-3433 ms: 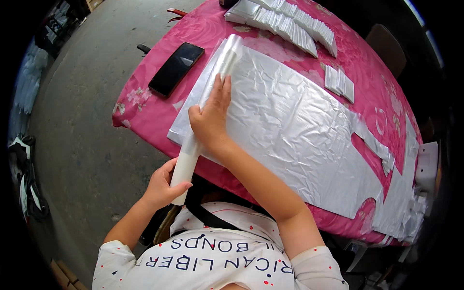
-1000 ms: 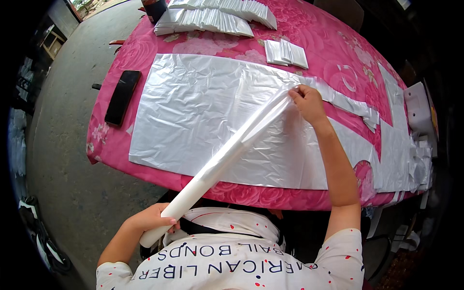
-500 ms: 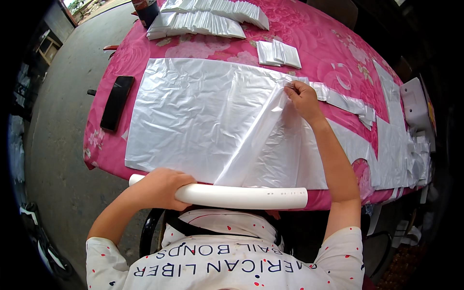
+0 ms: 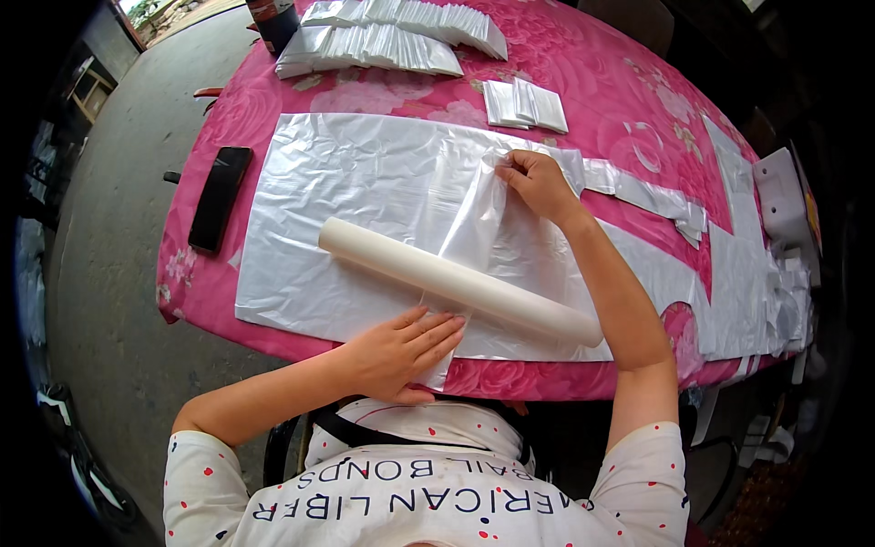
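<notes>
A stack of shiny, translucent white plastic bags (image 4: 337,173) lies flat on the table. My right hand (image 4: 538,182) pinches the far edge of the top plastic bag (image 4: 478,205), which is lifted into a fold. Near the table's front edge, my left hand (image 4: 401,354) rests flat with its fingers stretched out, on the near end of that bag. Between the two hands a white plastic pipe (image 4: 456,281) lies slantwise across the bags. Its right end reaches close to my right forearm, and neither hand grips it.
Bundles of small folded plastic bags (image 4: 383,46) lie at the far side, with a smaller pile (image 4: 526,105) nearer. A black phone (image 4: 221,199) is on the left, a dark bottle (image 4: 274,25) behind it. Loose plastic sheets (image 4: 743,283) and a white box (image 4: 782,196) occupy the right, on a pink flowered tablecloth (image 4: 583,55).
My left hand has let go of the pipe, now lying on the bags, and has flattened near the table edge. My right hand has drawn the bag's edge to the left.
</notes>
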Action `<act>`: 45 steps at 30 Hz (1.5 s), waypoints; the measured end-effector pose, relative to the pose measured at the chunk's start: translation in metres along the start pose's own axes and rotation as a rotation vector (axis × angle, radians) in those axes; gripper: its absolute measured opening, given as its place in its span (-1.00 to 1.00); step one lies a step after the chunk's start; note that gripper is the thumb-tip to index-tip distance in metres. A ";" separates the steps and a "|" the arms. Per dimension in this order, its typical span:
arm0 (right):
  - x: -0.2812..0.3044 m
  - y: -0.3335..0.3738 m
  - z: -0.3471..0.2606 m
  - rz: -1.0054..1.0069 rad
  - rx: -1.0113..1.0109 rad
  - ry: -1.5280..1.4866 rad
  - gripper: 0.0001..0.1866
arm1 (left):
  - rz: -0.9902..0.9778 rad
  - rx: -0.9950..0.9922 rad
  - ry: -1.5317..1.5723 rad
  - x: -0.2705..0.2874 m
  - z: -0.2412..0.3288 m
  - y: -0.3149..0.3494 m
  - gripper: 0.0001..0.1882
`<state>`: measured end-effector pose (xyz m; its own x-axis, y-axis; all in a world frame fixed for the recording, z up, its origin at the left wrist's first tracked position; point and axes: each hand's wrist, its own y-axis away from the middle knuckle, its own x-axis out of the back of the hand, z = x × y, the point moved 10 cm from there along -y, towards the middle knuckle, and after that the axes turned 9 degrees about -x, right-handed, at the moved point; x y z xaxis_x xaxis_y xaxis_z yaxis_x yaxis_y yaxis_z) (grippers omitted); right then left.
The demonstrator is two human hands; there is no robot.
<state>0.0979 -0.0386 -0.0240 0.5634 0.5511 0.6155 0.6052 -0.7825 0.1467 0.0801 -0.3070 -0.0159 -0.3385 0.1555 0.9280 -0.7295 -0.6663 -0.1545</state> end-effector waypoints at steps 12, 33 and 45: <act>-0.009 0.093 -0.068 0.145 0.292 0.082 -0.58 | -0.112 0.017 -0.022 -0.029 0.014 0.006 -0.18; -0.004 0.175 -0.035 0.126 0.283 0.317 -0.50 | -0.117 -0.071 -0.317 -0.046 0.028 -0.002 -0.39; -0.037 0.098 -0.064 0.246 0.448 0.442 -0.54 | -0.106 -0.024 -0.363 -0.053 0.042 -0.006 -0.44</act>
<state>0.1009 -0.1544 0.0168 0.4895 0.1269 0.8627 0.7170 -0.6217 -0.3153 0.1274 -0.3416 -0.0498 -0.0313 -0.0486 0.9983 -0.7640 -0.6428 -0.0553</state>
